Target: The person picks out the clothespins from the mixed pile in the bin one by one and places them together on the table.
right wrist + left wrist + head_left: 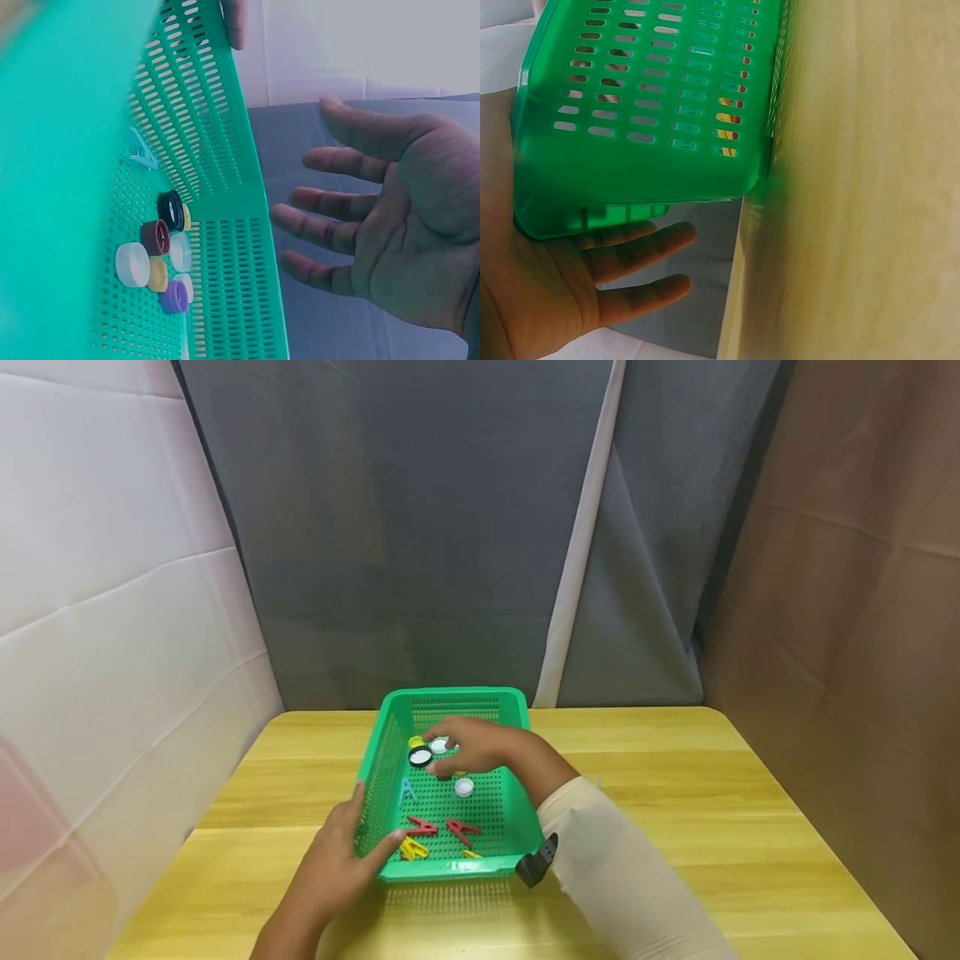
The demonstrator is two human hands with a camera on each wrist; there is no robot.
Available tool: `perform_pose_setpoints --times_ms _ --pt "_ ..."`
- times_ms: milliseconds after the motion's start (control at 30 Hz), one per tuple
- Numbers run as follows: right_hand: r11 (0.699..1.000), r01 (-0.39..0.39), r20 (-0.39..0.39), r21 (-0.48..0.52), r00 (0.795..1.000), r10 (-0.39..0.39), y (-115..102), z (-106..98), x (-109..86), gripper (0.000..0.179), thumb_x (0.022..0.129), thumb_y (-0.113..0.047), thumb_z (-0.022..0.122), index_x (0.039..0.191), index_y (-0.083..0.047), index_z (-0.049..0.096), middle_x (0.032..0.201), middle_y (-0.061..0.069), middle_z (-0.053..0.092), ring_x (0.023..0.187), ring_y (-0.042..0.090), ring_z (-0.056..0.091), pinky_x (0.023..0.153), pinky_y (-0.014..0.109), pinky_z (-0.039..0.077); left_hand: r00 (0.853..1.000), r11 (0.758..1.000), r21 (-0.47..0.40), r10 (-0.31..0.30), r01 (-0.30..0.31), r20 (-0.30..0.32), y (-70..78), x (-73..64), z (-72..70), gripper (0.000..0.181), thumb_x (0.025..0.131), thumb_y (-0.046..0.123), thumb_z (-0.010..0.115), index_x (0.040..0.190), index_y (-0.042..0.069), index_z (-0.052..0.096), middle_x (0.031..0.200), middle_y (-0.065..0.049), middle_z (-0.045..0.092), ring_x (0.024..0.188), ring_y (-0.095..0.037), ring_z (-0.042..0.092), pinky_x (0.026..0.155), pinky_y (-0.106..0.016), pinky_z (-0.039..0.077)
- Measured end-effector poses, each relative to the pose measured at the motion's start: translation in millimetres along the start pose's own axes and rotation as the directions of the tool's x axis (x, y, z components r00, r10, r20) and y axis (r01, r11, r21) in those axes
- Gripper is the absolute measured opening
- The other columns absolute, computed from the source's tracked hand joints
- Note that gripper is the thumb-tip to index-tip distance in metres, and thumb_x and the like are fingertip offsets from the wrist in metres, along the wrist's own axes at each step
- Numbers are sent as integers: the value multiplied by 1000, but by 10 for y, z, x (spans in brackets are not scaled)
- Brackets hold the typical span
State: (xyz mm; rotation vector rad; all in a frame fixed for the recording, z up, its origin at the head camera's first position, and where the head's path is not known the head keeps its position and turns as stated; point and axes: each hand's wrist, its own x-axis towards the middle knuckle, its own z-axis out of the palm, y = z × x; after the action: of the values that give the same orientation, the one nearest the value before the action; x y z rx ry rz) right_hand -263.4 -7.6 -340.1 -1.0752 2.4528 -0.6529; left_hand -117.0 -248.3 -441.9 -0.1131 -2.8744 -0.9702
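A green perforated plastic basket point(450, 866) stands on the table. My left hand point(341, 860) holds its near left corner, the thumb over the front rim and the fingers along the outer left wall; the left wrist view shows those fingers fairly straight. Over the basket's far half hovers my right hand point(476, 745), fingers spread and nothing held. Bottle caps lie below it: a black cap point(421, 757), a clear cap point(464, 787), and in the right wrist view a purple cap point(174, 297) and a brown cap point(155, 237). Nearer are red clothespins point(422, 827), a yellow clothespin point(414, 848) and a light-blue clothespin point(407, 790).
The wood-patterned table point(645, 827) extends on both sides of the basket. Behind it hangs a grey curtain point(450, 543); a white cloth point(127, 527) stands at the left and a brown cloth point(847, 593) at the right. A black strap piece point(537, 862) sits at the right forearm.
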Motion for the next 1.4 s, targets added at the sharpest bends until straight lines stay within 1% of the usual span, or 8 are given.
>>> perform_pose_setpoints --times_ms 133,200,333,467,667,1067,1267,1400 --pt "999 -13 30 43 999 12 -60 -47 90 62 111 -35 67 165 -12 48 129 10 78 153 35 55 125 52 47 1000 1000 8 -9 9 13 21 19 -14 107 105 62 64 174 -2 13 163 -34 45 147 -55 52 116 -73 46" --pt "998 -22 31 53 999 20 -71 -60 132 62 111 -37 66 165 -13 48 143 11 73 152 33 56 126 52 46 1000 1000 9 -4 4 9 20 26 -9 107 105 62 64 174 -2 13 162 -34 46 146 -55 53 115 -73 46" --pt "998 -33 11 57 999 33 -53 -68 214 61 110 -37 68 164 -14 51 175 6 43 149 30 60 122 49 50 1000 1000 10 12 -12 -4 9 32 21 107 105 61 65 173 -3 14 161 -34 47 145 -56 54 115 -73 47" --pt "998 -51 8 24 999 50 -9 -68 281 57 109 -35 69 159 -12 56 172 8 49 142 28 65 118 44 53 1000 1000 3 23 -23 -9 13 46 53 106 105 60 65 173 -4 15 161 -34 47 145 -56 54 115 -73 47" --pt "998 -54 75 -39 996 57 50 -59 352 54 111 -38 66 158 -12 59 162 7 60 150 27 57 122 45 50 1000 1000 11 23 -23 10 15 64 44 106 106 62 63 173 -3 13 163 -34 46 146 -56 53 115 -74 46" --pt "976 -103 151 193 986 75 158 14 556 62 110 -38 68 163 -9 52 169 8 52 151 32 57 118 44 54 1000 999 38 14 -13 -3 -29 20 12 107 106 61 64 172 -6 14 160 -35 48 144 -56 55 114 -73 47" --pt "917 -161 235 365 969 76 143 93 657 66 110 -36 68 166 -9 46 172 10 47 145 41 62 125 54 47 1000 999 44 -11 11 -4 -56 -33 -38 109 106 62 63 172 -6 12 162 -38 45 145 -59 53 114 -75 46" --pt "884 -210 279 417 956 96 148 143 687 66 110 -35 67 166 -7 45 169 10 51 149 34 60 121 50 52 1000 999 43 -5 5 -9 -53 -48 -41 108 106 61 64 172 -7 13 160 -38 46 144 -58 54 113 -74 47"
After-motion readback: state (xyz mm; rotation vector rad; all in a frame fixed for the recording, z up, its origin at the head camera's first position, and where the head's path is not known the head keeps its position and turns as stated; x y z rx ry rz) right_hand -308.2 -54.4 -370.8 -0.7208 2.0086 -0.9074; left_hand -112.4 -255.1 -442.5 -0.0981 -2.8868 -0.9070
